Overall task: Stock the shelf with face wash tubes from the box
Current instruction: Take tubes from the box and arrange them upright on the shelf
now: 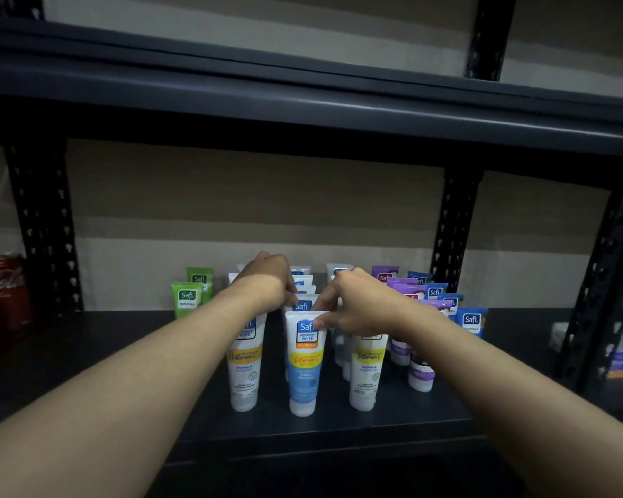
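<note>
Nearest the camera, two bare forearms reach in over the dark front lip of the shelf [324, 431], a flat matte board on a black slotted-steel frame. Just behind that lip stand the front tubes, cap down: a blue-bodied tube [304, 364] in the middle, a white one with a yellow band [246, 368] to its left and another like it [367, 368] to its right, all smooth glossy plastic that tapers from a round cap to a flat crimped top. The right hand [353, 305] pinches the crimped top edge of the blue-bodied tube between thumb and fingertips; the left hand [267, 282] curls over the tubes just behind, fingers bent down onto their tops, though exactly which one it presses I cannot tell. The step looks like squaring up the middle row, and it would go best by holding the flat crimp lightly and nudging the cap into line with its neighbours, label facing front, since these tall narrow tubes on small caps would probably topple in a chain if pushed hard. Further back the rows run on: purple tubes [419, 357] and small blue ones [471, 321] to the right, green ones [187, 299] to the left. A red drinks can [2, 292] sits at far left; the box is not in view
</note>
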